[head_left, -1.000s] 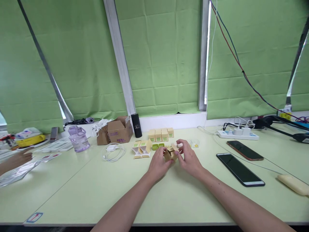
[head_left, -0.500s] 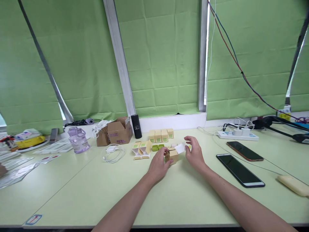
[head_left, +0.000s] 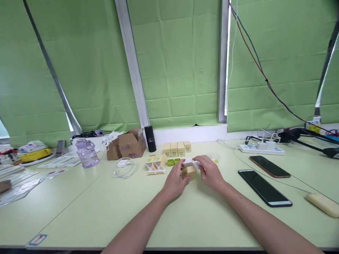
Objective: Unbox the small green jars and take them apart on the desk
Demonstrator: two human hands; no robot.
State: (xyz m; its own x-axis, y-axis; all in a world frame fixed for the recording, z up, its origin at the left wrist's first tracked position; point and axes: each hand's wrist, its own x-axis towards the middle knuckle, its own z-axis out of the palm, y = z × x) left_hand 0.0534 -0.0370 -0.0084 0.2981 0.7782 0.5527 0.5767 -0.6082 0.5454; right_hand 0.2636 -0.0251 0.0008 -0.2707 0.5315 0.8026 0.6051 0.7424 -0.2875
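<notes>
Pale green desk (head_left: 185,218), spanning the whole foreground beneath green blinds (head_left: 180,63). Two dark phones on the right: the nearer black phone (head_left: 265,187), then a brown-edged phone (head_left: 268,166) beyond it, well apart from the hands. White power strip (head_left: 262,149) farther back with chargers plugged in. On the left, an open brown carton (head_left: 129,144), a lilac water jug (head_left: 87,153) and a black cylinder (head_left: 149,139) standing upright by the window sill. Coiled white cable (head_left: 124,167) lying flat just in front of the carton.

At mid-desk, a row of four small cream boxes (head_left: 177,149) standing upright, side by side. Just left and nearer, two unfolded cream boxes (head_left: 155,164) lying open. Small green containers (head_left: 173,162) between those and the hands. Clear little cup (head_left: 214,158) just beyond the right hand.

Small tan box (head_left: 189,172) resting on the desk in front of the row, between both hands. Left hand (head_left: 175,180) pressed against its left side, fingers curled round it, holding it steady. Right hand (head_left: 210,173) at its right and top, fingers pinched on a white slip of paper (head_left: 192,163) over the box's open top. Whether the slip is inside the box or only above it: cannot tell.
</notes>
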